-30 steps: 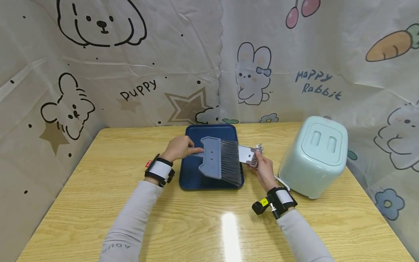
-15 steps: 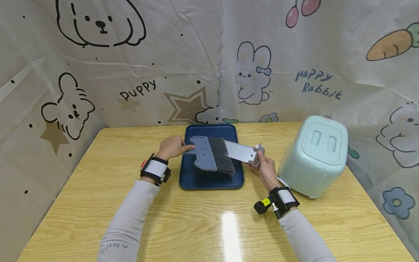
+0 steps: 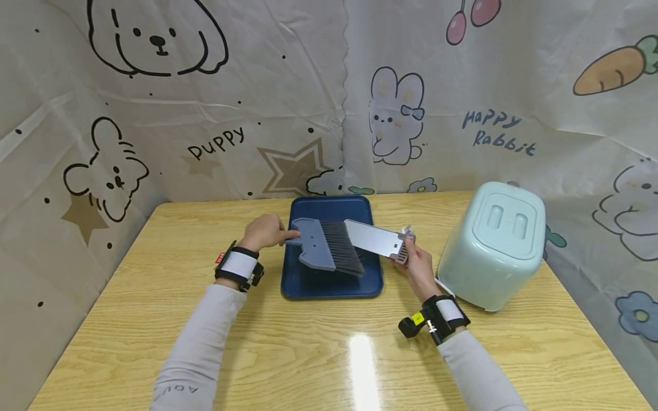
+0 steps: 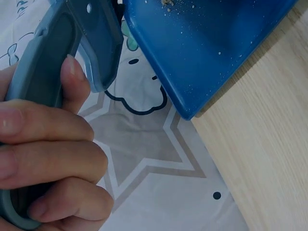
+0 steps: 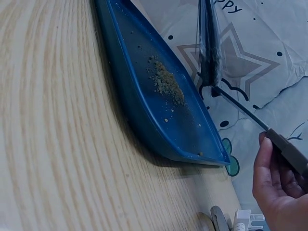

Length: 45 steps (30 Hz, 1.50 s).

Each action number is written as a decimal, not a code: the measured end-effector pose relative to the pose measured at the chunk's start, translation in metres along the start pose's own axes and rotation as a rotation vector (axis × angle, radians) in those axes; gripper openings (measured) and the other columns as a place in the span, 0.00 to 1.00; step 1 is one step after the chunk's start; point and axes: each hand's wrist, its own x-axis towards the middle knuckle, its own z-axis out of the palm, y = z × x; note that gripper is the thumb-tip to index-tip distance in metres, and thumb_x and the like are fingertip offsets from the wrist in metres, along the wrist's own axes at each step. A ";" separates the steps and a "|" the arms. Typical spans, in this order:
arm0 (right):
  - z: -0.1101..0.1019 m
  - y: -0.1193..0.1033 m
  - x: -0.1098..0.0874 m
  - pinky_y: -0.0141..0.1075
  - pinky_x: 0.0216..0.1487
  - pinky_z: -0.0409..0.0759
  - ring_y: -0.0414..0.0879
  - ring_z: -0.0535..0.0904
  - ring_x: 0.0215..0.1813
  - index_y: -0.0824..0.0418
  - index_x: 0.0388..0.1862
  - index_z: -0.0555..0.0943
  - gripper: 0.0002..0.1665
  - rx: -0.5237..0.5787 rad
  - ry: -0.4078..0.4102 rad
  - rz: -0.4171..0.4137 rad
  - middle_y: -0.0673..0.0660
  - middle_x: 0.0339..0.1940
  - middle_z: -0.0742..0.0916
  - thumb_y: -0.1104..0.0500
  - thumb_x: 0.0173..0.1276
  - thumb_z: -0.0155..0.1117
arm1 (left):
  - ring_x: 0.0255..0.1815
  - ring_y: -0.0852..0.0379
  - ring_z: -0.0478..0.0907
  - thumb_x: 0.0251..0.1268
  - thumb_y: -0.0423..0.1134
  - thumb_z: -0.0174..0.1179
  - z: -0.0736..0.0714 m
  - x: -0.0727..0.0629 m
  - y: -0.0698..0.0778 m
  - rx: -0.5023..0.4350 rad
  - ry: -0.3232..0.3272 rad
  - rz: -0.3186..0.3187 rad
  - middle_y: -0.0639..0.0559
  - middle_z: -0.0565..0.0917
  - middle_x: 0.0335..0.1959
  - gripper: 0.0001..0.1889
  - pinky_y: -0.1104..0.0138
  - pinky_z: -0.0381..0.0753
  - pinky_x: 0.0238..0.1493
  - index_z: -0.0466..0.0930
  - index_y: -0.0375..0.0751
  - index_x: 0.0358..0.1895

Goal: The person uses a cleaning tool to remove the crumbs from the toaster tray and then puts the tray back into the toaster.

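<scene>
My left hand [image 3: 264, 232] grips the handle of a grey-blue hand brush [image 3: 315, 245] with dark bristles, fingers wrapped round it in the left wrist view. In the head view the brush is over a dark blue tray [image 3: 329, 289]. My right hand [image 3: 418, 269] pinches the slotted end of a flat metal crumb tray [image 3: 371, 236], which reaches left over the blue tray. Its far end meets the bristles [image 5: 210, 62] in the right wrist view. A small heap of brown crumbs [image 5: 167, 83] lies in the blue tray below.
A mint-green toaster [image 3: 493, 245] stands at the right of the wooden table [image 3: 288, 354], its white cord [image 3: 445, 285] beside my right wrist. A printed cloth [image 3: 277, 85] hangs behind the table. A white plug [image 5: 245, 220] shows low in the right wrist view.
The brush has moved left along the crumb tray, baring most of its metal surface. My left hand has shifted left with it; the right hand has moved only slightly.
</scene>
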 end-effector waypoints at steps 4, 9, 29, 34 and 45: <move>0.000 0.000 -0.001 0.34 0.50 0.78 0.35 0.78 0.37 0.72 0.70 0.64 0.30 0.016 0.006 0.000 0.70 0.61 0.74 0.50 0.82 0.36 | 0.11 0.64 0.52 0.65 0.53 0.63 -0.004 -0.002 -0.003 0.002 -0.005 0.016 0.59 0.63 0.07 0.27 0.72 0.50 0.15 0.79 0.41 0.10; 0.000 0.000 -0.001 0.36 0.53 0.78 0.34 0.78 0.38 0.73 0.69 0.64 0.31 0.034 0.008 -0.002 0.71 0.61 0.74 0.51 0.82 0.36 | 0.11 0.64 0.52 0.65 0.53 0.63 -0.007 -0.005 -0.005 0.018 -0.005 0.026 0.59 0.62 0.08 0.27 0.72 0.50 0.16 0.79 0.40 0.10; -0.005 0.001 -0.002 0.29 0.42 0.80 0.32 0.79 0.33 0.77 0.67 0.64 0.29 0.112 0.015 -0.033 0.63 0.48 0.80 0.55 0.82 0.37 | 0.11 0.64 0.50 0.64 0.51 0.64 -0.017 -0.015 -0.018 0.026 0.055 0.108 0.59 0.61 0.07 0.29 0.72 0.48 0.17 0.68 0.45 0.06; -0.002 -0.002 -0.003 0.33 0.47 0.80 0.32 0.79 0.33 0.78 0.67 0.64 0.29 0.098 0.009 -0.040 0.60 0.45 0.80 0.54 0.82 0.38 | 0.13 0.64 0.49 0.64 0.48 0.65 -0.013 -0.012 -0.011 -0.090 0.062 0.262 0.61 0.54 0.10 0.30 0.70 0.50 0.20 0.58 0.48 0.08; 0.005 -0.005 -0.002 0.30 0.49 0.78 0.35 0.78 0.41 0.76 0.69 0.63 0.30 0.079 -0.012 -0.035 0.72 0.62 0.73 0.53 0.83 0.36 | 0.13 0.64 0.49 0.63 0.47 0.66 0.014 -0.001 0.011 -0.143 0.005 0.439 0.61 0.53 0.11 0.30 0.70 0.50 0.21 0.57 0.47 0.09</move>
